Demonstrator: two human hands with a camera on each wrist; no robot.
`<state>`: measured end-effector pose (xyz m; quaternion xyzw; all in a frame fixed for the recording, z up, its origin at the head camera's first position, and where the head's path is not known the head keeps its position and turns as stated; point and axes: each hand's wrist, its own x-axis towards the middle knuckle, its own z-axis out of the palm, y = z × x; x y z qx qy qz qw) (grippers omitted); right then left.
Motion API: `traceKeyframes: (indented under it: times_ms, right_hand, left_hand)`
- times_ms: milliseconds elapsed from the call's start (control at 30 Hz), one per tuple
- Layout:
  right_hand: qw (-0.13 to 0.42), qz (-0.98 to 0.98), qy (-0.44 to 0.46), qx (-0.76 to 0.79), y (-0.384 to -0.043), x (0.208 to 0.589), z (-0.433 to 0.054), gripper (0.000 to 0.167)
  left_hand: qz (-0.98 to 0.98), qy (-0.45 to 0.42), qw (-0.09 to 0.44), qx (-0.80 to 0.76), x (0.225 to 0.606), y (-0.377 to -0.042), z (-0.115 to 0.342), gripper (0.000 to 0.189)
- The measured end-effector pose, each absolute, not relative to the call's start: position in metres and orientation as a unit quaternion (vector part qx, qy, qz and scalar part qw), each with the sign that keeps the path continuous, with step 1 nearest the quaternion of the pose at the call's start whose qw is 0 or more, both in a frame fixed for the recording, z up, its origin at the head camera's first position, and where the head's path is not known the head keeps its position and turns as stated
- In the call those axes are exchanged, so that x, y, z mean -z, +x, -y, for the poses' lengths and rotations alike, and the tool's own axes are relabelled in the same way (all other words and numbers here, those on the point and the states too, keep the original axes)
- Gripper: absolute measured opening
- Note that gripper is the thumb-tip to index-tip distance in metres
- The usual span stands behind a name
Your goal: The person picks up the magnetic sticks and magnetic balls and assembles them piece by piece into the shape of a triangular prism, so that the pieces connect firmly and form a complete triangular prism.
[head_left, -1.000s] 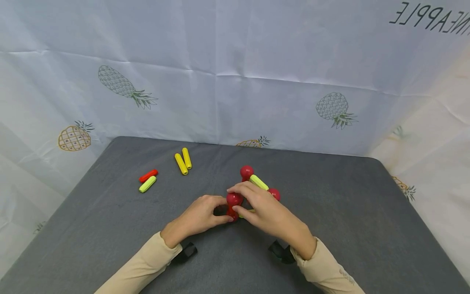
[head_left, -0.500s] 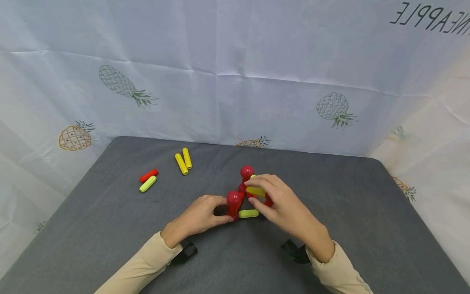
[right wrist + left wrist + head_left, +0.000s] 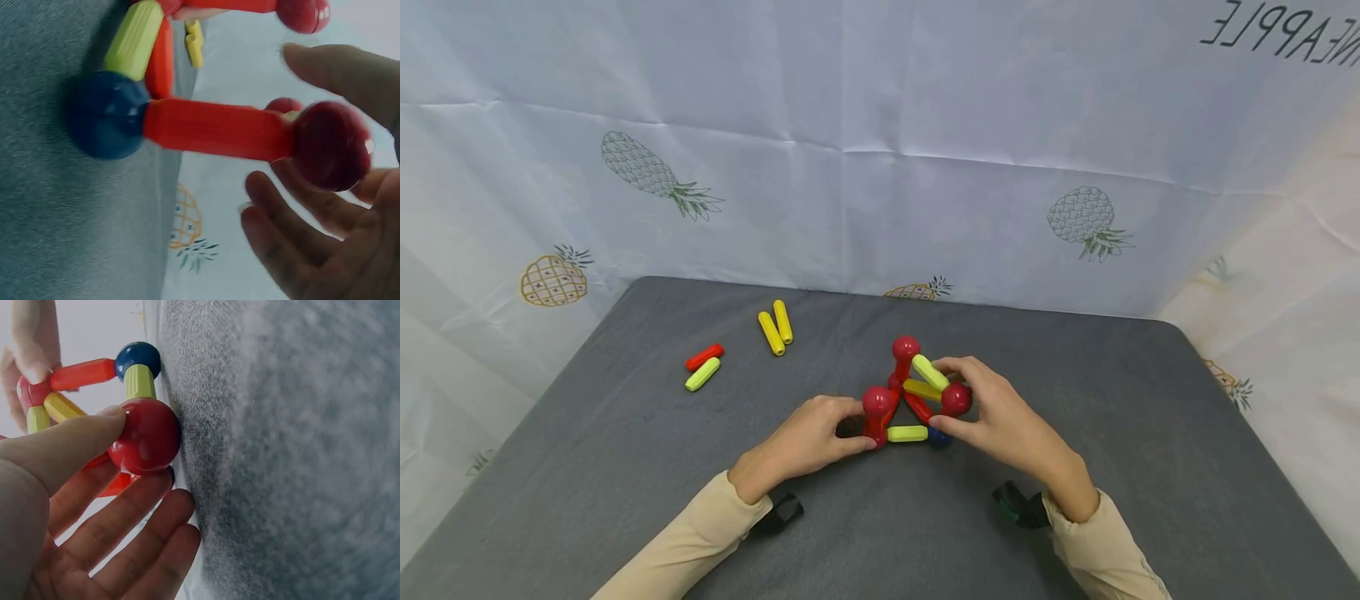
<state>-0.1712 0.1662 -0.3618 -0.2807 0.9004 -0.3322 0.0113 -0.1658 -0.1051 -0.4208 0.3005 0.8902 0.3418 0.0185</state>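
A frame of balls and rods, like a magnetic building set, stands on the table. My left hand [image 3: 811, 433] pinches the low red ball [image 3: 150, 437] at its left corner, thumb on one side and fingers on the other. Around the upper right red ball [image 3: 956, 399] my right hand [image 3: 1011, 417] is spread; in the right wrist view a gap shows between thumb and ball. A red rod [image 3: 215, 128] links that ball to a blue ball [image 3: 107, 115] on the table. A yellow-green rod [image 3: 907, 433] and a yellow rod [image 3: 922, 389] also belong to the frame.
Loose rods lie at the left: a red rod [image 3: 703, 357] beside a yellow-green rod [image 3: 702, 374], and two yellow rods [image 3: 771, 333] farther back. The grey table [image 3: 1112, 433] ends at a pineapple-print cloth [image 3: 970, 225] behind.
My right hand has moved right, from the upper left red ball across the frame to the upper right one. The left hand stays at the low left corner.
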Motion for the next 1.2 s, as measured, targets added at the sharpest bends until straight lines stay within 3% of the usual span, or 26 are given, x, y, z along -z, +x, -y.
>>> traceKeyframes:
  times_ms: [333, 600, 1067, 1200]
  right_hand:
    - [0.123, -0.899, -0.241, 0.343, -0.184, 0.38, -0.173, 0.042]
    - [0.145, -0.9, -0.252, 0.325, -0.189, 0.388, -0.176, 0.03]
    - [0.167, -0.895, -0.255, 0.326, -0.189, 0.396, -0.175, 0.027]
    - [0.166, -0.895, -0.257, 0.326, -0.189, 0.397, -0.174, 0.026]
  left_hand:
    - [-0.881, 0.303, 0.033, -0.361, 0.419, -0.171, 0.108, 0.024]
    - [-0.886, 0.287, 0.057, -0.361, 0.414, -0.179, 0.125, 0.033]
    - [-0.929, 0.158, -0.033, -0.332, 0.416, -0.198, 0.174, 0.035]
    - [-0.943, 0.136, -0.036, -0.303, 0.417, -0.201, 0.181, 0.044]
